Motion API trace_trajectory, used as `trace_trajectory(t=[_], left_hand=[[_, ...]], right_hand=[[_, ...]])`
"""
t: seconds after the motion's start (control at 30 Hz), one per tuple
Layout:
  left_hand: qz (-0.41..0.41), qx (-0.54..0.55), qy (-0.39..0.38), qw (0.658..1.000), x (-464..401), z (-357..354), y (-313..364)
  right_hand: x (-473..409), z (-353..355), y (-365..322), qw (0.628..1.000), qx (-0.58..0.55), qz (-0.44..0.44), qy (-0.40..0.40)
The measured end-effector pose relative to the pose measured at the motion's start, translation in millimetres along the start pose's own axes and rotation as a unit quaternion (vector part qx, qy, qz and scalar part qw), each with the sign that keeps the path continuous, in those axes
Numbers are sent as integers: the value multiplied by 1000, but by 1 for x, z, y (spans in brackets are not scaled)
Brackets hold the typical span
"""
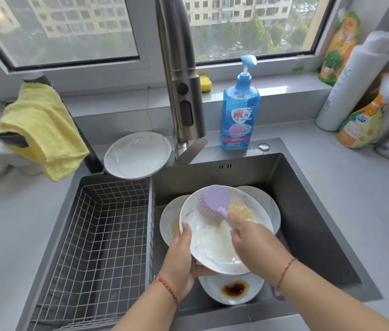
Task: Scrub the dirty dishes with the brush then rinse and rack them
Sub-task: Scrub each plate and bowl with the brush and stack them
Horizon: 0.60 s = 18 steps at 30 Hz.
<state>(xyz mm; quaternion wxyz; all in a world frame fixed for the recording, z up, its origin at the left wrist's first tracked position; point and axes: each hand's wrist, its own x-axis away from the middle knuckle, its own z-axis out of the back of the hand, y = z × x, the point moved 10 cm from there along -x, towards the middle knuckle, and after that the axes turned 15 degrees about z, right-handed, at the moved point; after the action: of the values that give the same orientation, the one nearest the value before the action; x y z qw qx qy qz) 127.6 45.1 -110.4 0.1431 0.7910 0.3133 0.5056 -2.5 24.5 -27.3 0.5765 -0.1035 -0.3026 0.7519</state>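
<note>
Head view: five white plates in all. One, the held plate (212,244), is tilted over the dark sink (308,199); the left hand (182,263) grips its lower-left rim, thumb on the face. The right hand (248,237) has its fingers curled round the handle of the single lilac dish brush (213,200), bristles on the plate's upper part beside yellowish residue. Three dirty plates lie in the basin beneath: left plate (168,218), right plate (271,206), and a sauce-stained plate (231,291). A fifth plate (137,155) sits on the ledge behind the wire rack (98,235). One blue soap bottle (240,111) stands near the faucet (181,75); one yellow cloth (43,125) hangs left.
</note>
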Motion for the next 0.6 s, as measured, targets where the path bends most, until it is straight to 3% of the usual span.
trace_trajectory(t=[0.2, 0.4, 0.6], left_hand=[[5, 5, -24, 1000, -1, 0, -1], [-32, 36, -10, 999, 4, 2, 9], [-75, 35, 39, 996, 3, 12, 25]], right_hand=[[6, -3, -31, 994, -64, 50, -67], [2, 35, 17, 990, 139, 3, 1], [49, 9, 11, 994, 36, -9, -105]])
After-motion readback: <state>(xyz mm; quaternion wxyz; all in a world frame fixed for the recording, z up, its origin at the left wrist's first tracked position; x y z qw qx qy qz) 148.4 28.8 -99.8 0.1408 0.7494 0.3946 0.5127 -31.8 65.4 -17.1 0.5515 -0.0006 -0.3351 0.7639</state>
